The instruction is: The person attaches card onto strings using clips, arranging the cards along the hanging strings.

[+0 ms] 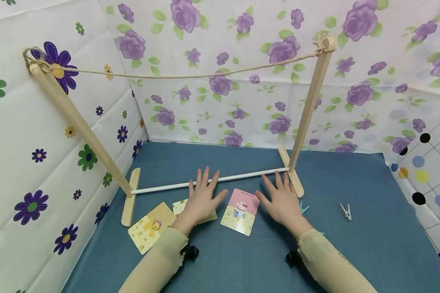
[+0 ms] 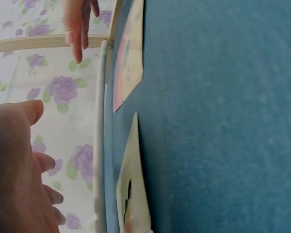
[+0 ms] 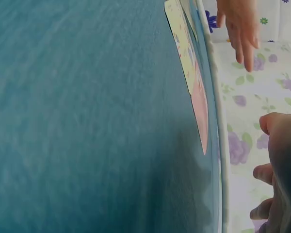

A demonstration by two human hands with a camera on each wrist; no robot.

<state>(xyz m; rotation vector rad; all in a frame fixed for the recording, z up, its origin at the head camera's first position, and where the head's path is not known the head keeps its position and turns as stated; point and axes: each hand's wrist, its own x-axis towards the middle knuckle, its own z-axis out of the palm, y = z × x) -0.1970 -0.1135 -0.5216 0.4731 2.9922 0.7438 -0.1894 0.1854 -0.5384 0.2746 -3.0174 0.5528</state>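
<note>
My left hand, fingers spread and holding nothing, hovers over a yellowish card and hides part of it. Fingers spread too, my right hand is just right of a pink-and-yellow card and also holds nothing. Both wrist views show the hands raised over the blue cloth. Left of my left forearm lies a yellow-orange card with a lion picture. Blue clothespins show partly behind my right hand and wrist. Farther right is a grey clothespin.
Two wooden posts on flat feet hold a sagging twine line high across the back. A white rod joins the posts low down, behind the cards. Flowered cloth walls enclose the blue-covered table.
</note>
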